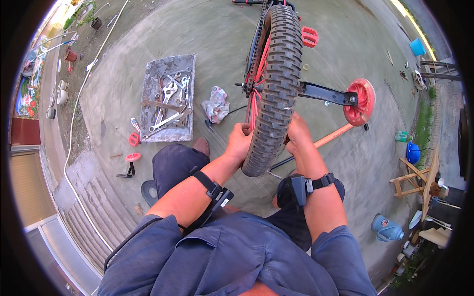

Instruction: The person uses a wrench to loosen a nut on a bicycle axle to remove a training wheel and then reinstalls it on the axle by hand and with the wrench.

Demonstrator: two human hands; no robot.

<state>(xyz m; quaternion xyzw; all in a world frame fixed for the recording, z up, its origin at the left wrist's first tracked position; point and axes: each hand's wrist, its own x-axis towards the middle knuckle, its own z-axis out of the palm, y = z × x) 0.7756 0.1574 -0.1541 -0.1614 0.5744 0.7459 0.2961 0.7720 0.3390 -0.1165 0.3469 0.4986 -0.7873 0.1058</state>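
An upturned small bicycle's rear wheel, with a knobbly black tyre (279,64) and red spokes (253,106), stands before me. My left hand (238,144) is closed on the wheel's lower left side, fingertips partly hidden. My right hand (297,132) grips the wheel's lower right side, its fingers mostly behind the tyre. A black bracket (321,92) carries a red stabilizer wheel (359,101) to the right, and a red pedal (309,37) sits above it. An orange-handled tool (331,135) lies beneath on the concrete.
A grey metal tray (191,66) of wrenches, a crumpled rag (216,104) and a loose stabilizer (132,159) lie to the left. On the right are a blue helmet (413,152), a wooden folding stand (414,177) and a blue flask (386,227). A white hose (66,172) runs along the left.
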